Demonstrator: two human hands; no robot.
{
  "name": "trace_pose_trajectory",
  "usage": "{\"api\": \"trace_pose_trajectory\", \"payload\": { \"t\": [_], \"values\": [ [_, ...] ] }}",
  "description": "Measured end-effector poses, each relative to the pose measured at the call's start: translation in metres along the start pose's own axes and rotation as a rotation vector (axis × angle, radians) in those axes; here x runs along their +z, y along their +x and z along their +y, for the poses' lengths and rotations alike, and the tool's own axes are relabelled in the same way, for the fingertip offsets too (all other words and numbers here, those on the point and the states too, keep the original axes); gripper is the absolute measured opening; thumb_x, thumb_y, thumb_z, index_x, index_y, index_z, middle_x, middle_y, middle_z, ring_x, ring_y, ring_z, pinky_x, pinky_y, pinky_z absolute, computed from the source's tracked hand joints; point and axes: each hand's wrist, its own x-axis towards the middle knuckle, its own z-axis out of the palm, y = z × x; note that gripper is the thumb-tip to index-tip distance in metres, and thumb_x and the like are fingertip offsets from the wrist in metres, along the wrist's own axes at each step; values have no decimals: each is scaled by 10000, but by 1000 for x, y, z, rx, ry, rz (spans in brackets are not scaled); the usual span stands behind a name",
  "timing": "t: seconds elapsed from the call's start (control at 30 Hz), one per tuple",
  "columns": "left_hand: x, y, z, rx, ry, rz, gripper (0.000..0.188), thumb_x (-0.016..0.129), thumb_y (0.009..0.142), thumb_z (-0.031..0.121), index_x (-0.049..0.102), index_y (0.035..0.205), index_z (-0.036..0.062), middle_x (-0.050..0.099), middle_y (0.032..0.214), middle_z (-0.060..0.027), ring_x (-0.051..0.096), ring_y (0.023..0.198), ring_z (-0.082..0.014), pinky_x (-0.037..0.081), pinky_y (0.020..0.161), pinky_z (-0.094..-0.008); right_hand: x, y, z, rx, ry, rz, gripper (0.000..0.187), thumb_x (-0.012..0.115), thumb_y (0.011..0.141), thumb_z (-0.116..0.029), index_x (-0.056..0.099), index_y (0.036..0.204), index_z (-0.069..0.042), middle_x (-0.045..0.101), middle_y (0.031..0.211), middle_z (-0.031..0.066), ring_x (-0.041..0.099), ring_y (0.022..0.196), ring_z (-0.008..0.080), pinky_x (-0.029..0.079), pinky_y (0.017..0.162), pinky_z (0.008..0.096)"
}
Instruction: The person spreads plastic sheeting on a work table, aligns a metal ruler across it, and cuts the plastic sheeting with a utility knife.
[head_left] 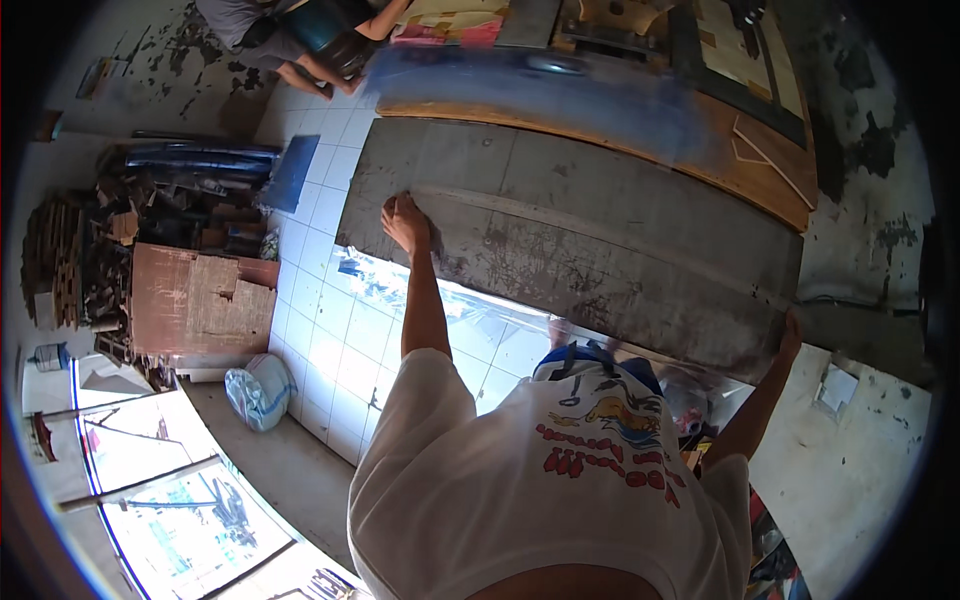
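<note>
A long grey worktop with scuffs and dark stains stretches in front of me. My left hand is on its left part, fingers curled and pressed together; what they hold, if anything, is hidden. A narrow pale strip runs lengthwise over the worktop, from near my left hand toward my right. At the worktop's right end is my right hand, seen edge-on, its fingers mostly hidden. I cannot tell whether the strip is loose or part of the surface.
Beyond lies a wooden-edged table with a blue cover. Another person sits at the far left. Scrap wood, a brown board and a white sack lie left on the tiled floor. A stained wall stands right.
</note>
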Motion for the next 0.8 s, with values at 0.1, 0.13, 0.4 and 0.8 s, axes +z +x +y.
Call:
{"api": "trace_pose_trajectory", "payload": {
  "t": [0.1,0.13,0.4,0.8],
  "values": [
    [-1,2,6,-1,-14,-3,218,567,867,218,654,1063,179,558,1135,-69,493,1091,-292,375,904,-467,-5,-1,-4,-9,61,-9,616,684,790,-461,580,1212,-25,579,1200,101,520,1099,195,379,962,325],
    [-3,2,7,6,-3,4,218,563,870,221,653,1065,184,552,1145,-70,490,1094,-293,370,908,-470,-5,0,-3,11,47,5,606,680,796,-453,576,1214,-26,576,1195,102,521,1090,197,383,958,323],
    [7,-7,30,75,103,-21,238,502,893,302,642,1075,240,540,1190,-69,505,1062,-316,407,837,-501,-41,28,29,-130,-247,62,533,603,839,-464,599,1199,-71,604,1197,111,551,1106,227,394,972,344],
    [22,3,0,45,162,-20,339,517,891,478,655,1093,243,562,1131,-30,502,1067,-271,371,882,-491,6,-75,-87,68,72,189,453,768,719,-422,685,900,-15,654,847,37,569,798,128,434,751,285]
  ]
}}
